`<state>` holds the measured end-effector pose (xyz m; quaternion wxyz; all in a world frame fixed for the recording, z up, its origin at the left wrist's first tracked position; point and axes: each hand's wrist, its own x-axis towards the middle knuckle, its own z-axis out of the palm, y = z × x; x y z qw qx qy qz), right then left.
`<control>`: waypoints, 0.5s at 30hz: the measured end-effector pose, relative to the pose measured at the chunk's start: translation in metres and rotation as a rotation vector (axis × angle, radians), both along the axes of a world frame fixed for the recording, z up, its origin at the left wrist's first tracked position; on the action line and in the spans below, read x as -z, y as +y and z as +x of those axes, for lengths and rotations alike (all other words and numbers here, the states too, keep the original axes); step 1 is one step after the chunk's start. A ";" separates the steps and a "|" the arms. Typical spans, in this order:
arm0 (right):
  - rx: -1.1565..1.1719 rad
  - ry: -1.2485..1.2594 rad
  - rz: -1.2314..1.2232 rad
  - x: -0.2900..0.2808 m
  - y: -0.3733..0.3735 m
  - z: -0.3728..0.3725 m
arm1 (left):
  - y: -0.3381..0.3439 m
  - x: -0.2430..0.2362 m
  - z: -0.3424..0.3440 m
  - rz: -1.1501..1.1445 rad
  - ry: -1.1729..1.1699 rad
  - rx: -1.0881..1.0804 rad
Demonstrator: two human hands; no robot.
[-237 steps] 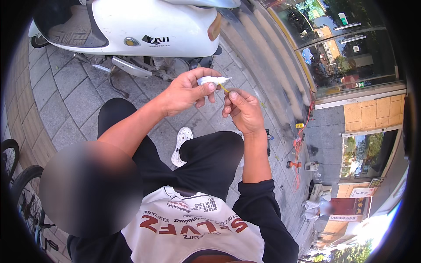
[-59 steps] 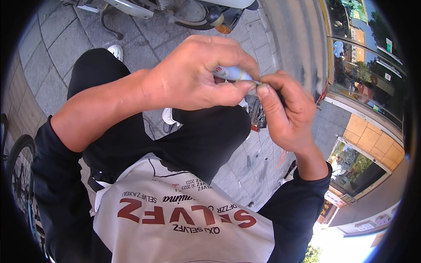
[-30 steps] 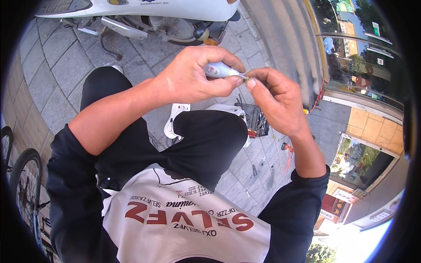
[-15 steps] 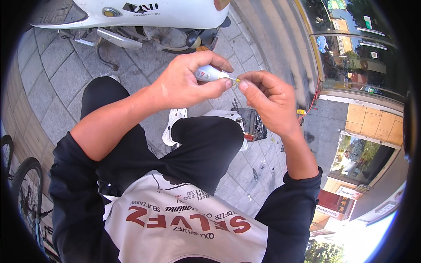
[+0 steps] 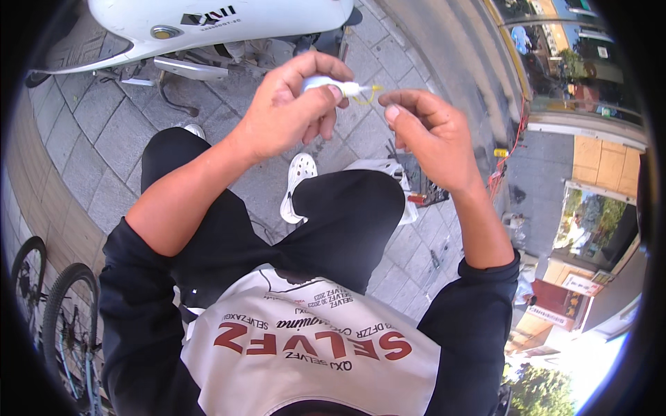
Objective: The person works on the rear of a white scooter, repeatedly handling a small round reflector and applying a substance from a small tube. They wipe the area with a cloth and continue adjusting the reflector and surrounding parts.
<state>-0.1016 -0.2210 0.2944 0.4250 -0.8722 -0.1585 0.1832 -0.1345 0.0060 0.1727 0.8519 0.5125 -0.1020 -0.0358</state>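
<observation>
My left hand (image 5: 295, 104) is closed around a small white squeeze bottle (image 5: 320, 84) with a tapered nozzle, held lying sideways so that the tip points right. At the nozzle's end is a little yellow cap (image 5: 377, 88), and a thin yellow strap loops below it. Just right of the cap, my right hand (image 5: 433, 135) has its fingers curled, thumb and forefinger slightly apart and nothing seen between them. The fingertips look close to the cap but not touching it. Both hands are above my bent knees.
A white scooter (image 5: 229, 28) stands on the paving ahead. Beyond my right knee sits a dark tray of clutter (image 5: 427, 184). Bicycles (image 5: 69, 319) are at the left, and a glass shop front (image 5: 583, 62) at the far right. A red cable (image 5: 517, 135) runs beside it.
My right fingers have come away from the yellow cap. My left hand has moved up and slightly left with the bottle, and the view has shifted a little.
</observation>
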 end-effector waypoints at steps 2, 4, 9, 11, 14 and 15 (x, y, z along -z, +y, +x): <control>-0.008 -0.052 -0.032 0.008 -0.007 -0.003 | 0.001 0.004 0.003 -0.073 0.005 -0.004; -0.002 -0.090 -0.026 0.020 -0.020 -0.001 | 0.011 0.005 0.002 -0.063 -0.077 -0.045; 0.322 0.070 0.103 0.089 -0.104 -0.031 | 0.046 0.011 0.004 -0.079 -0.174 -0.206; 0.473 0.223 0.163 0.150 -0.146 -0.054 | 0.066 0.016 0.001 -0.140 -0.159 -0.164; 0.690 0.489 0.108 0.275 -0.186 -0.093 | 0.106 0.032 -0.005 -0.175 -0.163 -0.061; 0.753 0.571 0.063 0.319 -0.195 -0.110 | 0.114 0.033 -0.010 -0.145 -0.154 -0.073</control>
